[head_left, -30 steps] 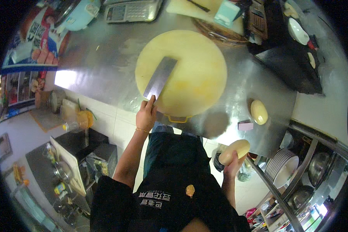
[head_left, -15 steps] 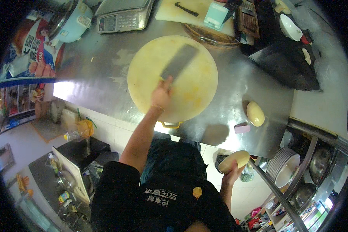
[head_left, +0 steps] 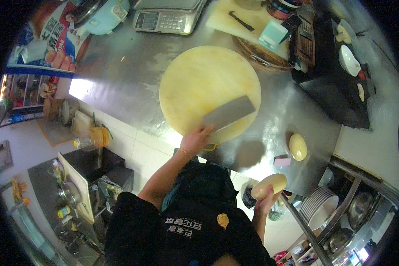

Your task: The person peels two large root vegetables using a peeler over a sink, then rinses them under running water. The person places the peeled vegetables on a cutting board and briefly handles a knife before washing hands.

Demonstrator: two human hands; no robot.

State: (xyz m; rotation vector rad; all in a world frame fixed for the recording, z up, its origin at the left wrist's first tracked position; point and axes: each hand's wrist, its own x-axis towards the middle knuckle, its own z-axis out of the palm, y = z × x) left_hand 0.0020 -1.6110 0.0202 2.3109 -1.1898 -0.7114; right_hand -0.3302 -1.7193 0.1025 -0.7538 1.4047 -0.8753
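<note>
My left hand (head_left: 195,140) is closed round the handle end of a cleaver (head_left: 230,113). The broad grey blade lies over the near right part of a round, pale yellow cutting board (head_left: 193,77), pointing to the right. Whether blade and board touch, I cannot tell. Off the table's near edge, my right hand (head_left: 265,204) grips a peeled, pale yellow potato (head_left: 270,184). A second peeled potato (head_left: 298,147) rests on the metal table (head_left: 124,84), beside a small pink block (head_left: 282,161).
A digital scale (head_left: 168,17) and a light blue rice cooker (head_left: 104,17) stand along the back. A rectangular cutting board (head_left: 224,15) lies on a round wooden one (head_left: 257,55) at the far right. Stacked white plates (head_left: 317,206) sit on a rack below right.
My left hand has drawn the cleaver toward me, and its blade has swung from pointing far right to pointing more rightward. My right hand still grips the potato. The whole view has shifted.
</note>
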